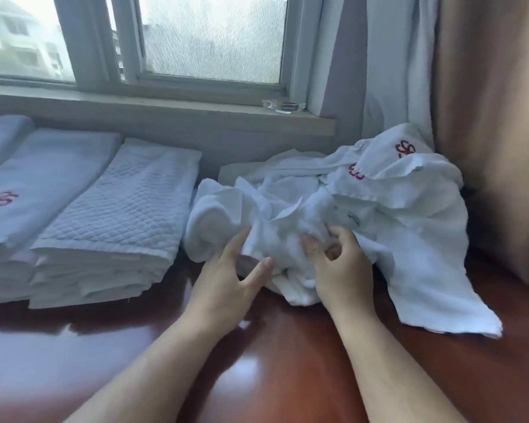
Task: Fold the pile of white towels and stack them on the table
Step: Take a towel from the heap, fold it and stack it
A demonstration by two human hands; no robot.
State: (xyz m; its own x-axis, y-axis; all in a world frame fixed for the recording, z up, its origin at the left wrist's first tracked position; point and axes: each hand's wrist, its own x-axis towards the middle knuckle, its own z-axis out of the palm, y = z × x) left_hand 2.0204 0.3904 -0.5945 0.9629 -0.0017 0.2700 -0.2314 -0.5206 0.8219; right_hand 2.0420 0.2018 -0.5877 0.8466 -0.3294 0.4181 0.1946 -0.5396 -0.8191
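Note:
A loose pile of crumpled white towels (379, 203), some with a red embroidered mark, lies on the glossy red-brown table (287, 346) at the right, under the window. My left hand (226, 276) reaches into the pile's front edge with straight fingers touching the cloth and the thumb spread apart. Beside it, my right hand (336, 261) has curled fingers, and its thumb and fingertips pinch a fold of a towel (287, 239). Two stacks of folded white towels (113, 227) (19, 203) stand on the table at the left.
A window sill (165, 108) and wall run behind the table. A white curtain (394, 71) and a tan drape (495, 117) hang at the right, touching the pile. One towel end (458, 312) trails toward the table's right front. Bare tabletop shows in front of my arms.

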